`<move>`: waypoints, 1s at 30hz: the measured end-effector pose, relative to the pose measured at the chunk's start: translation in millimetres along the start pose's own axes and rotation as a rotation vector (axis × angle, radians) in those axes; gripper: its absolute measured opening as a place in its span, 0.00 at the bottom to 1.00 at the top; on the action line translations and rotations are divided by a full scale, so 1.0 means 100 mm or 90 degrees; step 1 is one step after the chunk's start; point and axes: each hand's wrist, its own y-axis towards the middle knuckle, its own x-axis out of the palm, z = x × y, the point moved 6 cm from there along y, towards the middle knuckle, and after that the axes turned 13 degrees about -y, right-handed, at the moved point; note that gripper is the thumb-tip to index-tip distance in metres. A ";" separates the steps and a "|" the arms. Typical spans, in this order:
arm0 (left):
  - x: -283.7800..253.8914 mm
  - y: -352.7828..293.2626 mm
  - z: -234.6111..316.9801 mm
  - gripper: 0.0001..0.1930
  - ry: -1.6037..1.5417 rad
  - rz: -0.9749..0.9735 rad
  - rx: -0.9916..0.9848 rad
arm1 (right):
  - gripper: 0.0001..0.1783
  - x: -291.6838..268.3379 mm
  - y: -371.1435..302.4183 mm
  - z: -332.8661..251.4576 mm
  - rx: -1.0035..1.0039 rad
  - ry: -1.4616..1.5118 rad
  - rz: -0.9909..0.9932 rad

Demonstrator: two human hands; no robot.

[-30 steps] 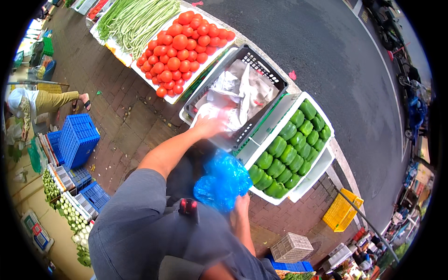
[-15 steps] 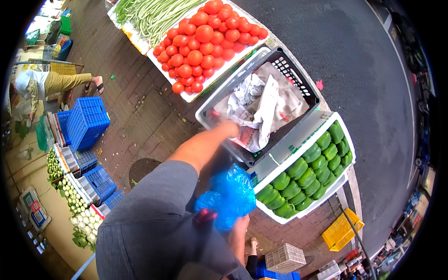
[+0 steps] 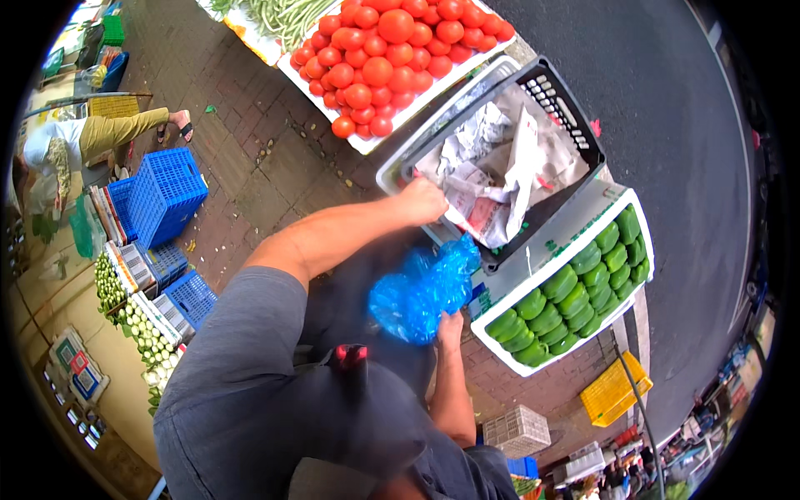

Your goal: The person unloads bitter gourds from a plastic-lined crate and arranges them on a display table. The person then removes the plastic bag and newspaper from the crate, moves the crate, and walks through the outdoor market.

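Note:
My left hand [image 3: 423, 201] is closed at the near rim of a black plastic crate [image 3: 492, 254], its fingers curled over the edge. The crate stands tilted, and crumpled newspaper [image 3: 521, 162] lines its inside. Below the crate, a bunched, translucent blue plastic bag [image 3: 425, 287] is in my right hand [image 3: 450, 327], which grips its lower right side. Folds of the bag hide some of the fingers. What the bag holds, if anything, does not show.
Tomatoes [image 3: 377, 71] are heaped on a white tray beyond the crate, beside long green beans [image 3: 287, 21]. Green peppers [image 3: 575, 302] fill a white foam box at right. Blue crates [image 3: 169, 196] and vegetables stand at left; a yellow crate [image 3: 615, 390] lies by the road.
My right hand and the blue bag have risen toward the crate. My left hand stays at the crate's rim. The whole view has shifted slightly.

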 end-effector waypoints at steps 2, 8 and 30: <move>-0.46 0.11 0.03 0.08 -0.055 -0.015 0.007 | 0.18 0.19 0.22 0.05 0.037 0.030 -0.018; -1.32 0.38 0.06 0.13 -0.128 -0.068 0.089 | 0.17 0.62 0.97 0.13 0.192 0.419 -0.011; -1.24 0.24 -0.05 0.08 -0.164 0.010 0.102 | 0.33 1.29 2.50 -1.31 -0.327 -0.419 -0.050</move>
